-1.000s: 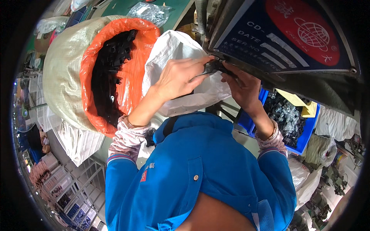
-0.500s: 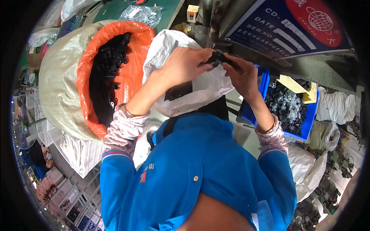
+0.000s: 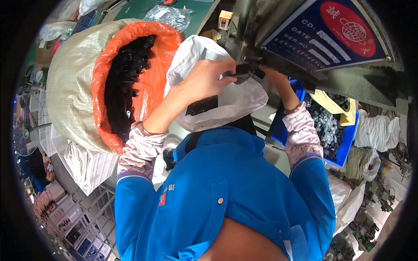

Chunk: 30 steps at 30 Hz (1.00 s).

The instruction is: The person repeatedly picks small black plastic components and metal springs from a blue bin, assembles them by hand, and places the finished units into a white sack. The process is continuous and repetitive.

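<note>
My left hand is closed in a pinch on a small dark black part, held at the machine over the white bag. Its exact shape is hard to make out. At the part's far right end is my right hand, its fingertips hidden behind the part and in the machine's shadow. Below both hands the white woven bag gapes, with dark pieces inside. To my left stands a big beige sack with an orange liner, holding many black clip-like parts.
A blue bin right of my right forearm holds small black and shiny metal pieces, with a cream-yellow piece across it. A blue and red plate is fixed to the machine. Behind lies a green table with a clear plastic bag.
My right hand has moved up and inward, its fingers slipping out of sight behind the part. My left hand has shifted slightly down with the black part. The view has turned a little.
</note>
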### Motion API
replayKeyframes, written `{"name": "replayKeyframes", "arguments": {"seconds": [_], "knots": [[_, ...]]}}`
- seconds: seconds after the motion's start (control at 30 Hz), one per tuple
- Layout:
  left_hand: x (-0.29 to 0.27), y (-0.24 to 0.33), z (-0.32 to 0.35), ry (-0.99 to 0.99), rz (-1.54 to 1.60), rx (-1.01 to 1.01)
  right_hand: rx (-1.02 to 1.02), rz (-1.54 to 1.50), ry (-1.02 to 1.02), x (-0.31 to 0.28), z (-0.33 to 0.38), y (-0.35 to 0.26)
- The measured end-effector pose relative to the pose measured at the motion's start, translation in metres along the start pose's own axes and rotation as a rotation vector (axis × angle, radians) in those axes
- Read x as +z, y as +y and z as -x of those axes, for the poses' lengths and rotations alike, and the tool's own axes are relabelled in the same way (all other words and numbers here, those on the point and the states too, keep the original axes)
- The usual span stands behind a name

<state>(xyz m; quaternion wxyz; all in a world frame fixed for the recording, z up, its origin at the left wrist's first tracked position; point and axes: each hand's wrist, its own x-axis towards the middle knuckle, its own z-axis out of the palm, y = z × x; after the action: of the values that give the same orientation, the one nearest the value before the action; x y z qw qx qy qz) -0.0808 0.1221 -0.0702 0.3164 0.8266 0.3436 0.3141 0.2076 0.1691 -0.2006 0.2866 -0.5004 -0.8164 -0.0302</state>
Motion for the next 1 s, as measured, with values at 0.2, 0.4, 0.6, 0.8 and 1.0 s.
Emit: {"name": "replayKeyframes", "arguments": {"seconds": [0.2,0.4,0.6,0.8,1.0], "knots": [[0.004,-0.006,0.008,-0.005,0.001,-0.024,0.063,0.126,-0.114,0.032,0.028,0.033],[0.011,-0.002,0.009,0.094,-0.038,0.089,0.123,0.221,-0.217,0.051,0.042,0.064],[-0.017,-0.051,0.073,0.258,-0.248,-0.019,0.119,0.337,-0.24,0.071,0.032,0.093],[-0.105,-0.195,0.235,0.51,-0.708,-1.125,0.338,-0.352,0.019,0.046,0.035,0.073],[-0.12,-0.199,0.258,0.328,-0.458,-1.122,1.012,-1.448,0.131,-0.084,-0.007,-0.094]]}}
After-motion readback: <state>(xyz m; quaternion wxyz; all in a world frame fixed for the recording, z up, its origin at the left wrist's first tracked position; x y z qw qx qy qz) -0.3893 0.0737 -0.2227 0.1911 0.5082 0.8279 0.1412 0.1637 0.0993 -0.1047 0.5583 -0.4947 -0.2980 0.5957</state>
